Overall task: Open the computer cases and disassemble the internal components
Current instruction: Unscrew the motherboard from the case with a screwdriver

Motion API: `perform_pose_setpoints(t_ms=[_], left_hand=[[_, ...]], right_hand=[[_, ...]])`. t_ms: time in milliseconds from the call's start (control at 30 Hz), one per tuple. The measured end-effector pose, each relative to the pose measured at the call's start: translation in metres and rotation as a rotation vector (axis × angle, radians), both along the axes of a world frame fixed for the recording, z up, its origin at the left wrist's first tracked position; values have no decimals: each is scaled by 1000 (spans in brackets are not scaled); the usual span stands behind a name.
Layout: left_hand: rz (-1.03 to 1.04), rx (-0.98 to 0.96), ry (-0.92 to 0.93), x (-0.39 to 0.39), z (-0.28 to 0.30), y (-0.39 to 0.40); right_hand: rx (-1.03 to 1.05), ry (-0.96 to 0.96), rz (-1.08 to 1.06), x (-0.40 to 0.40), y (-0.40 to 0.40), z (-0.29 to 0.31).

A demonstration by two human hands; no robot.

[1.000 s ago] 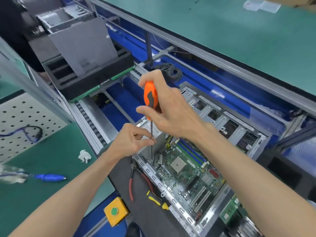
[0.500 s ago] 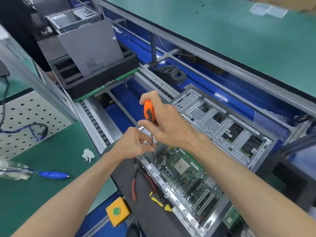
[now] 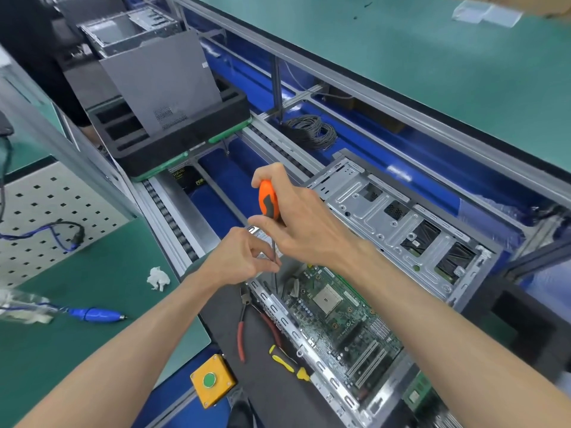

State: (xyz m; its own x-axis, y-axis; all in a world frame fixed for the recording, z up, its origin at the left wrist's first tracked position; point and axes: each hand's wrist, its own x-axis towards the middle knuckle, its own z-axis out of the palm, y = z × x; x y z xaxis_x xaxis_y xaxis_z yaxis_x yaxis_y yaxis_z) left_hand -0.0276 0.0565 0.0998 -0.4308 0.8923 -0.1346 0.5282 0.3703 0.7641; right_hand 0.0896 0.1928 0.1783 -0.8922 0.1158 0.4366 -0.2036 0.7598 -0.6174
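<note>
An open computer case [image 3: 398, 217] lies on its side on the conveyor, its green motherboard [image 3: 336, 316] exposed. My right hand [image 3: 296, 223] grips the orange handle of a screwdriver [image 3: 268, 202] held upright over the case's near left corner. My left hand [image 3: 244, 257] pinches the thin shaft just above the board. The tip is hidden behind a bracket inside the case.
Red-handled pliers [image 3: 241, 332] and a yellow-handled tool [image 3: 285, 362] lie on the dark mat beside the case. A yellow box with a green button [image 3: 210, 379] sits at the near edge. A black tray holding a grey panel [image 3: 167, 88] stands further up the conveyor. A blue pen-like tool [image 3: 92, 315] lies on the green bench.
The view has shifted, so hands and case sit lower in frame. Both hands keep their hold on the screwdriver at the same corner of the case.
</note>
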Motion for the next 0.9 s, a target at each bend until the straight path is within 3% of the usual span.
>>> perform_pose_setpoints(t_ms=[100,267,600,767,900], left_hand=[[-25,-4,-9,-1,0,0],[-45,-62,-42,-3,4,4],[-151,-112,-180,-2,2,8],[-111,-118,-153,-5,-6,6],[-131,-88,-133,-6,-10,5]], right_hand=[[51,-9,0,1,1,5],[356,8,-54,-1,-5,23],[185,-318,167,8,10,58],[525,-247,-125,-2,-6,54],[468,-345,93,-4,-8,63]])
